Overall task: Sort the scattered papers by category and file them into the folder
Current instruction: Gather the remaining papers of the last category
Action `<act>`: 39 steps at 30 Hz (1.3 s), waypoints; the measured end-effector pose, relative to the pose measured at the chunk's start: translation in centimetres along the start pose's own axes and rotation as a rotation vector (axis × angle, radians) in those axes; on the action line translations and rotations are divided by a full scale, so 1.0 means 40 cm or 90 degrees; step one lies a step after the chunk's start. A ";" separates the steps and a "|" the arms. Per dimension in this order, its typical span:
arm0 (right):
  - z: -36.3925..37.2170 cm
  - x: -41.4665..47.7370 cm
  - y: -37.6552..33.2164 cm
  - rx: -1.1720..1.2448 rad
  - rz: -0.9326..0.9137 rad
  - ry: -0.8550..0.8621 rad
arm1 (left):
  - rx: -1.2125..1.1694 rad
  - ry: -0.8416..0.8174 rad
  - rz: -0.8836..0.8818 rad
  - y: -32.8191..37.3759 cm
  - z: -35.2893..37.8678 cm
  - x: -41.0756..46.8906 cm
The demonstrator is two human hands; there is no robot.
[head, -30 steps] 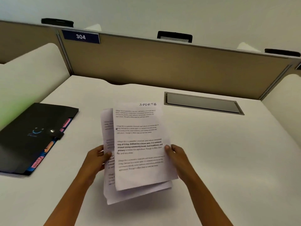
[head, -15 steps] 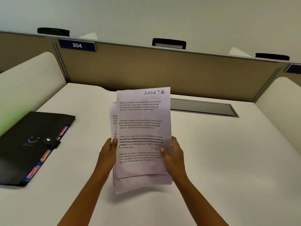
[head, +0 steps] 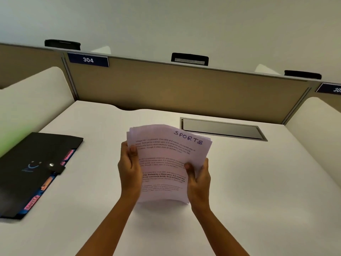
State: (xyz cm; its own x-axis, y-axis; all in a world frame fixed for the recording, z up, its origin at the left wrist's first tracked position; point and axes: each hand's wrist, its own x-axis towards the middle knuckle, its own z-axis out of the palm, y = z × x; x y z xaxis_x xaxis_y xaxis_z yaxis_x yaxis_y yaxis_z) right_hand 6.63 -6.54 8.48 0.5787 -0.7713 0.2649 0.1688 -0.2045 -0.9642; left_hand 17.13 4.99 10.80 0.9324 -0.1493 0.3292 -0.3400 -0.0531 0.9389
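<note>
I hold a stack of white printed papers (head: 166, 159) upright over the middle of the white desk (head: 249, 191), its bottom edge near the desk surface. The top sheet has "SPORTS" handwritten at its upper right. My left hand (head: 129, 167) grips the stack's left edge, thumb on the front. My right hand (head: 199, 178) grips the right edge lower down. A black expanding folder (head: 31, 163) lies closed at the desk's left, with pink and orange labelled tabs showing along its right side.
A tan partition (head: 175, 89) with a "304" plate (head: 88, 60) closes the back of the desk. White curved side panels stand at left and right. A grey recessed cable hatch (head: 221, 129) sits at the back right of the desk.
The loose, offset sheets have been squared into one stack. Both hands moved closer together on its edges, and the stack now tilts slightly to the right.
</note>
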 end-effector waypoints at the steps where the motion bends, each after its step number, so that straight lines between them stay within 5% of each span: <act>1: 0.000 0.001 -0.003 0.002 0.000 0.006 | 0.005 0.008 0.010 0.001 0.000 -0.001; 10: -0.013 0.001 -0.019 0.004 -0.043 0.043 | 0.014 0.094 0.114 0.023 -0.014 -0.029; 15: -0.008 -0.025 0.018 0.012 -0.020 0.040 | -0.008 0.074 0.025 -0.014 -0.007 -0.051; 22: -0.004 -0.024 0.004 0.010 -0.043 0.072 | -0.058 0.082 0.040 -0.010 -0.025 -0.058; 39: -0.015 -0.068 0.101 -0.113 0.056 0.037 | 0.084 0.047 -0.072 -0.149 -0.033 -0.143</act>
State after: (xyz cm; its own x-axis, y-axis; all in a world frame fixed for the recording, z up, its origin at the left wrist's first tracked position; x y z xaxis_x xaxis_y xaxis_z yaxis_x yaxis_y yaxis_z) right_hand 5.27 -5.63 3.85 0.5376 -0.8229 0.1837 -0.0269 -0.2344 -0.9718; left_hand 14.01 7.48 3.46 0.9705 -0.0627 0.2327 -0.2406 -0.1955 0.9507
